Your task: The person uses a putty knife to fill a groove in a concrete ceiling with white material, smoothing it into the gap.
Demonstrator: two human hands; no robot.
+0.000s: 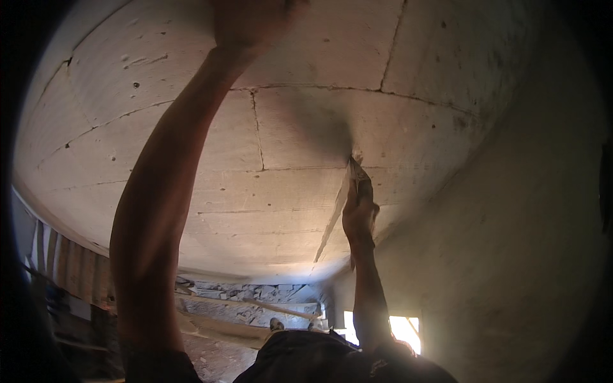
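Note:
My right hand [359, 220] is closed round a trowel [355, 171], whose pale, flat blade points up and meets the light, board-marked concrete surface [306, 134]. A dark narrow streak [332, 220] runs down the surface just left of that hand. A soft shadow spreads from the blade's tip. My left arm reaches up across the left side, and the left hand [249, 22] is at the top edge, against or close to the same surface. Its fingers are blurred and partly cut off, so what they do is hidden.
A smooth grey wall [498, 255] meets the concrete on the right. Below lie a wooden plank [223, 329], rubble [255, 292] and my shoes [276, 324]. Bright openings [405, 332] show low on the right. Brown corrugated sheeting [73, 265] stands at the lower left.

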